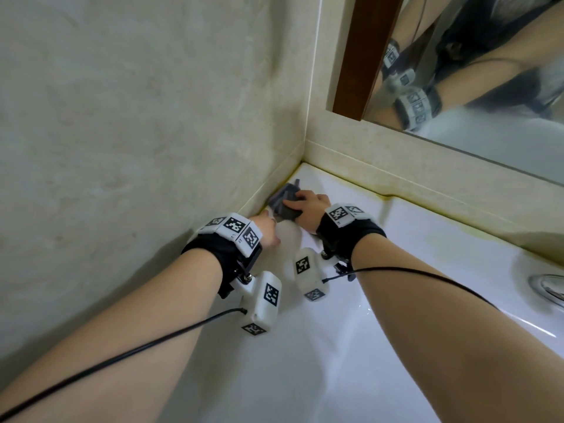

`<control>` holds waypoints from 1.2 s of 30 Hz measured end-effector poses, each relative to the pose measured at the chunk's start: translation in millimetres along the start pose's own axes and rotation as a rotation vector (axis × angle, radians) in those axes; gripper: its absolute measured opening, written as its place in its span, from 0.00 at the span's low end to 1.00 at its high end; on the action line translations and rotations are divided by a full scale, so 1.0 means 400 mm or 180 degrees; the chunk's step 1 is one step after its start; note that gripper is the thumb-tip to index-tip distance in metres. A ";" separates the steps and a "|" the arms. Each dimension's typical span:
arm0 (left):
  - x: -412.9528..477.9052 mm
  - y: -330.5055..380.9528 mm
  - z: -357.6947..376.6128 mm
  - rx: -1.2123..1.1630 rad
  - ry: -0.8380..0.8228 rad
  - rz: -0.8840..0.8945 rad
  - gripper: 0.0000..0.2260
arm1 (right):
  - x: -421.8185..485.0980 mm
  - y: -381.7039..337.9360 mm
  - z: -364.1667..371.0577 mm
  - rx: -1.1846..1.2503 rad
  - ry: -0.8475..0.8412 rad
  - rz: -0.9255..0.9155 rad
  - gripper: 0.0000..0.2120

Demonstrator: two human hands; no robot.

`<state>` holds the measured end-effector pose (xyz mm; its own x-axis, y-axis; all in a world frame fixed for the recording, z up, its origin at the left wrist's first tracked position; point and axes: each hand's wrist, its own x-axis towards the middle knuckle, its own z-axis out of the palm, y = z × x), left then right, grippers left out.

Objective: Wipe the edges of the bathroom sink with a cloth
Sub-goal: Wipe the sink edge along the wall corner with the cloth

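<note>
A dark grey cloth (285, 199) lies bunched on the white sink's (396, 233) flat rim, close to the back left corner where the two walls meet. My right hand (308, 209) lies on top of the cloth with its fingers curled over it. My left hand (268, 232) is just left of it on the rim beside the left wall; most of its fingers are hidden behind the wrist band, and whether they touch the cloth I cannot tell.
Beige stone walls (137, 117) close the corner, with a yellowed seam along the sink's back edge. A mirror (473, 71) with a brown frame hangs above at the right. The metal drain (549, 288) shows at the right edge. Black cables trail from both wrist units.
</note>
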<state>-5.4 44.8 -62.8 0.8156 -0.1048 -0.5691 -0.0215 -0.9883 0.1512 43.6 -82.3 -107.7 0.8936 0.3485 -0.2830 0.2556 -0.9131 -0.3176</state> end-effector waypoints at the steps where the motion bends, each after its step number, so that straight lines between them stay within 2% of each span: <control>1: -0.001 0.000 0.000 0.0004 -0.0002 0.0025 0.22 | 0.002 -0.005 -0.003 -0.0025 -0.0035 -0.0060 0.22; 4: -0.004 -0.008 -0.003 -0.0007 -0.0087 0.0055 0.24 | 0.004 0.023 -0.019 0.0010 -0.0019 0.0015 0.22; 9: -0.003 -0.016 0.001 0.0017 -0.0133 0.0127 0.27 | -0.004 0.092 -0.053 0.0002 0.0105 0.0589 0.21; 12: -0.003 -0.012 0.002 0.0031 -0.0112 0.0109 0.27 | 0.007 0.078 -0.056 0.0428 0.0025 0.0739 0.22; 15: -0.004 -0.012 0.001 0.0024 -0.0108 0.0107 0.26 | 0.015 0.027 -0.029 0.0661 -0.0120 0.0477 0.23; 20: -0.003 -0.007 0.005 0.0075 -0.0056 0.0110 0.26 | 0.012 -0.001 0.000 0.0334 0.0076 0.0154 0.22; 24: 0.003 -0.010 0.010 0.0141 -0.0102 0.0091 0.26 | 0.000 0.062 -0.032 0.0759 0.0113 0.0624 0.23; 27: 0.008 -0.009 0.016 0.0177 -0.0093 0.0059 0.27 | -0.019 0.115 -0.048 0.0519 0.0283 0.0827 0.21; 29: 0.009 -0.009 0.017 0.0185 -0.0111 0.0029 0.27 | -0.025 0.114 -0.050 0.0668 0.0255 0.0872 0.21; 32: 0.008 -0.005 0.014 0.0217 -0.0143 0.0016 0.28 | -0.025 0.073 -0.025 0.0854 0.0032 0.0617 0.22; 36: 0.004 0.002 0.017 0.0274 -0.0071 -0.0032 0.29 | -0.035 0.031 0.025 0.0863 0.0209 0.0484 0.23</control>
<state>-8.0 42.9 -68.8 0.8029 -0.0965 -0.5882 -0.0639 -0.9951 0.0759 30.8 -96.4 -116.7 0.9381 0.1899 -0.2896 0.0174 -0.8611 -0.5082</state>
